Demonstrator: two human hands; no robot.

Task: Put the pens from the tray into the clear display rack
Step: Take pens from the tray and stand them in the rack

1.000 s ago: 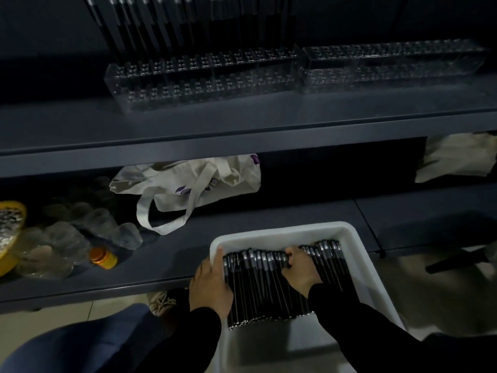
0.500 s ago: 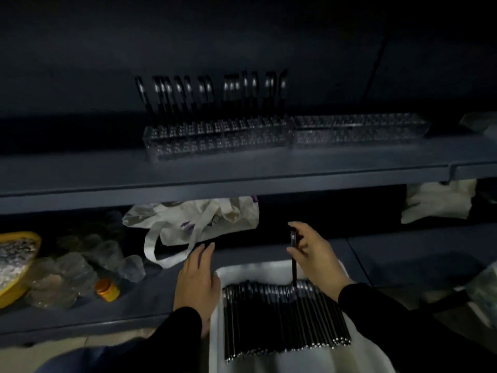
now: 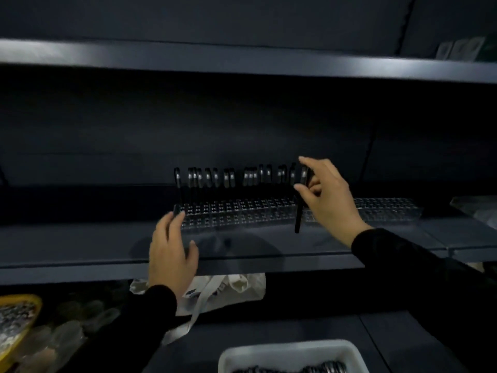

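Nearest, at 6 o'clock, the white tray [image 3: 293,354] holds the remaining pens [image 3: 309,370], only their tops in view. At 7 o'clock a cloth bag [image 3: 231,292] lies under the shelf [image 3: 80,254]. Left hand [image 3: 172,254] reaches with fingers relaxed, fingertips touching the rack's [image 3: 242,214] left end. Right hand [image 3: 328,200], at 2 o'clock from the left, pinches one upright pen [image 3: 298,216] between thumb and fingers, in front of the rack. Farthest, a row of pens stands in the rack.

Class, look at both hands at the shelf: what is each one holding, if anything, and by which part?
The right hand pinches a black pen near its upper, clip end, the tip hanging down. The left hand holds nothing; its fingertips reach the clear display rack.
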